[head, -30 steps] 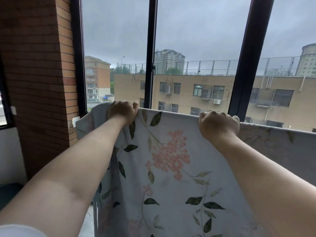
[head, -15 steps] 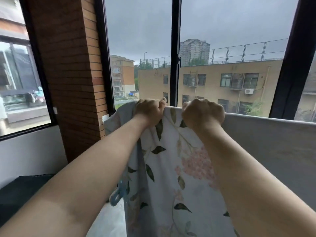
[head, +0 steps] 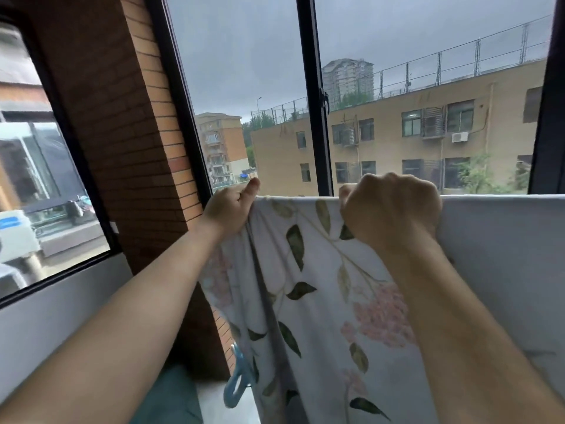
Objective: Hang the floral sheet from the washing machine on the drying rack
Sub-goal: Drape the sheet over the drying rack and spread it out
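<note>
Low at 7 o'clock, a pale blue plastic loop (head: 237, 387) hangs just beside the cloth's edge. The floral sheet (head: 321, 289) drapes down toward 5 o'clock, its top fold running level out to 3. The left grip (head: 232, 206) pinches its corner at 9 and the right grip (head: 391, 212) is fisted round the fold just right of centre, while the bar beneath is hidden. Beyond stand a brick pillar (head: 122, 133) at 10, a black window frame (head: 315, 117) at 12, and a tan building (head: 397, 148) under grey sky.
</note>
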